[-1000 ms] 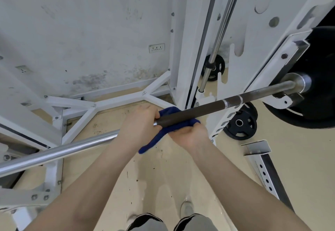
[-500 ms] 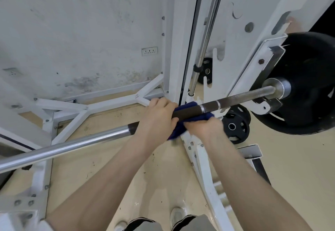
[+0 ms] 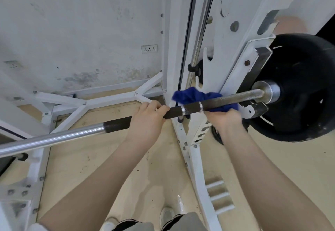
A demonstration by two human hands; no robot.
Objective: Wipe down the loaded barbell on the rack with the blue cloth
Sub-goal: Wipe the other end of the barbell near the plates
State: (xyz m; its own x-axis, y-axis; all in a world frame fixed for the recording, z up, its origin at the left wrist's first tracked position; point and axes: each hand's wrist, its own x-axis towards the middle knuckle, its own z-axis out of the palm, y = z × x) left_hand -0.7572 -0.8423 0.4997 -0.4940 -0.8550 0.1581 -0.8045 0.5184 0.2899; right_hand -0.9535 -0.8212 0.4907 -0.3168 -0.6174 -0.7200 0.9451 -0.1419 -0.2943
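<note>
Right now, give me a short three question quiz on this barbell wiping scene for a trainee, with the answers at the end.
1. True or false: the left hand holds the blue cloth.
2. Which hand wraps the cloth round the bar? A. left B. right C. neither
3. Fill in: the black plate sits at the bar's ____ end.

Key
1. False. The left hand holds the bare dark knurled part of the bar.
2. B. The right hand holds the cloth against the bar, close to the white rack.
3. Right.
</note>
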